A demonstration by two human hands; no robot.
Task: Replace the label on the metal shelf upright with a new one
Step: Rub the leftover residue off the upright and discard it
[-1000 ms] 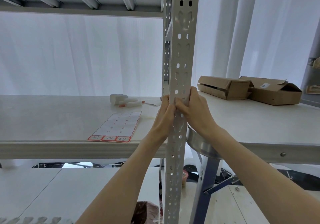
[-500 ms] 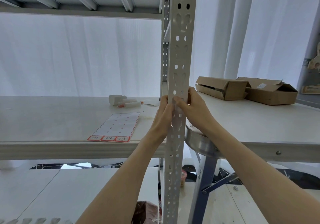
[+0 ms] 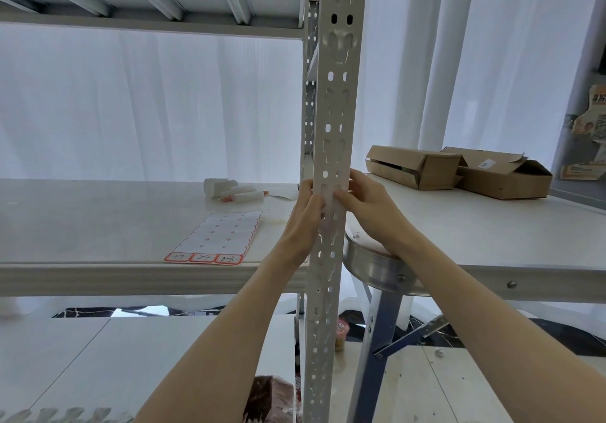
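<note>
From the head camera, both hands are working on the metal shelf upright (image 3: 331, 147) just above the shelf board (image 3: 98, 226): the left hand (image 3: 303, 222) and right hand (image 3: 367, 206) are pinching a pale label (image 3: 332, 208) against its front face, fingertips narrow on it. It seems to be half-stuck, though whether it is being peeled or pressed is unclear. The label sheet (image 3: 219, 235) is lying on the board nearby, three written labels left along its near edge.
</note>
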